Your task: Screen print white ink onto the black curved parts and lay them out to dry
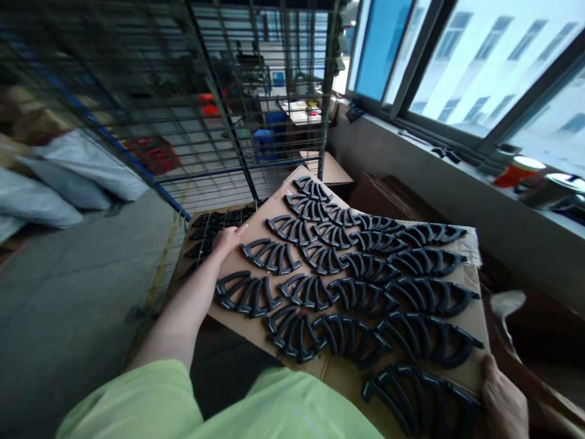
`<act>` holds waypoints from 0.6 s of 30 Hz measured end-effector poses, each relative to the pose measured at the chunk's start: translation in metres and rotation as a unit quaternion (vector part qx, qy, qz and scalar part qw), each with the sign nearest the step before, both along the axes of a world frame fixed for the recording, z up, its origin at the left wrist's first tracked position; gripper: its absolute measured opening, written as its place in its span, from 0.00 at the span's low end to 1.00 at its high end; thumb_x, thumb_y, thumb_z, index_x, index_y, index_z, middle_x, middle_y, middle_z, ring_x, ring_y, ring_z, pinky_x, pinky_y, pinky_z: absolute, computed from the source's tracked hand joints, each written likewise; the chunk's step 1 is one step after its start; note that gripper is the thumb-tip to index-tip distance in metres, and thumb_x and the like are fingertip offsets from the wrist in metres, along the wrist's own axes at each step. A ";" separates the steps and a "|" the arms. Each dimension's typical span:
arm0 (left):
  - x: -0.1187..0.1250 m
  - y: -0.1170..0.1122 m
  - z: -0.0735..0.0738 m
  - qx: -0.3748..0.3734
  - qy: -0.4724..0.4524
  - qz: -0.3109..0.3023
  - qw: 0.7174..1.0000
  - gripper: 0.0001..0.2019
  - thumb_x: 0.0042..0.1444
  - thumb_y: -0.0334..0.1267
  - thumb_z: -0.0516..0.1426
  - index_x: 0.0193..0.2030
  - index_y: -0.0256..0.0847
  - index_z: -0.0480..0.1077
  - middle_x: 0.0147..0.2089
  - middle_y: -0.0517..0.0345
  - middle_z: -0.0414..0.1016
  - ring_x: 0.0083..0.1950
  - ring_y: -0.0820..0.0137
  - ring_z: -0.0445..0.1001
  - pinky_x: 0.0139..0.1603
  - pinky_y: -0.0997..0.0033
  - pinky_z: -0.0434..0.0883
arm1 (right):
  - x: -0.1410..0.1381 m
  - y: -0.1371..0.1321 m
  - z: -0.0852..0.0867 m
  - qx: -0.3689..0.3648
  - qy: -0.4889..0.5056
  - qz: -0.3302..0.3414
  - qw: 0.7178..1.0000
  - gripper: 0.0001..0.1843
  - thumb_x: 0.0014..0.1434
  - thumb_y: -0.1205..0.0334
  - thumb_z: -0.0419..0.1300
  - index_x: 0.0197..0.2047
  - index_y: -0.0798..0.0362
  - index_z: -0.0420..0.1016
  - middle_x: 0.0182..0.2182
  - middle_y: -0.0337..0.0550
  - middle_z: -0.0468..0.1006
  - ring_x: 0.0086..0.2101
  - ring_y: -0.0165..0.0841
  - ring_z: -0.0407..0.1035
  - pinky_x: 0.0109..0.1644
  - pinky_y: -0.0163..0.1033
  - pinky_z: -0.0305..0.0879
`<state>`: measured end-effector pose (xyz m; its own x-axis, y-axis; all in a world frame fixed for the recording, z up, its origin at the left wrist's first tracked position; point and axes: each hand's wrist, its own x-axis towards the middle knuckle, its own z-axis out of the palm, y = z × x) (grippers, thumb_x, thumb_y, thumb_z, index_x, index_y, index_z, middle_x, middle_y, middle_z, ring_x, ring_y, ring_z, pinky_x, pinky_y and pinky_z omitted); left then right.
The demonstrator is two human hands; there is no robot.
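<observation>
A large cardboard sheet (262,210) spans the space in front of me, tilted, with rows of curved black handle-like parts (340,292) lying on it. My left hand (228,239) grips the sheet's left edge, thumb on top and the other fingers hidden beneath. At the lower right, my right hand (503,396) is wrapped round the opposite edge, its fingers mostly out of sight. More black parts (388,396) lie on cardboard at the near edge. Beyond my left hand, similar dark parts (205,228) rest on a lower cardboard layer.
A tall wire-mesh rack (247,122) with blue bars stands ahead. White sacks (86,164) lie on the floor at left. Along the right run a wall and a windowsill (425,143) holding an orange container (518,172). Folded cardboard (388,198) leans against the wall.
</observation>
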<state>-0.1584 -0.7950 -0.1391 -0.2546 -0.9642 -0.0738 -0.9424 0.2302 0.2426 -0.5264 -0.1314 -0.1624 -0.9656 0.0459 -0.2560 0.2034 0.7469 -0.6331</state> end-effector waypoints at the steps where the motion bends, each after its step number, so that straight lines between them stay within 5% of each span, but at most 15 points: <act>1: 0.025 -0.004 -0.002 -0.001 -0.004 0.024 1.000 0.35 0.58 0.68 0.39 0.33 0.43 0.76 0.41 0.41 0.81 0.44 0.54 0.78 0.37 0.66 0.67 | -0.015 -0.029 -0.008 0.001 0.002 0.024 1.000 0.24 0.51 0.36 0.52 0.25 0.48 0.73 0.33 0.58 0.81 0.45 0.55 0.75 0.41 0.49 0.71; 9: 0.186 -0.026 -0.022 0.029 -0.049 0.200 0.978 0.35 0.57 0.68 0.39 0.37 0.44 0.76 0.45 0.46 0.82 0.47 0.53 0.78 0.41 0.65 0.70 | -0.055 -0.230 -0.028 -0.078 -0.009 0.211 0.974 0.33 0.46 0.28 0.54 0.21 0.54 0.72 0.23 0.50 0.75 0.30 0.44 0.71 0.31 0.40 0.65; 18: 0.287 -0.065 -0.057 0.078 -0.066 0.315 0.944 0.30 0.57 0.67 0.37 0.32 0.49 0.69 0.44 0.60 0.83 0.46 0.60 0.79 0.41 0.69 0.69 | -0.041 -0.419 -0.036 -0.120 -0.044 0.314 0.941 0.34 0.47 0.28 0.55 0.20 0.55 0.70 0.21 0.47 0.72 0.28 0.40 0.69 0.28 0.38 0.64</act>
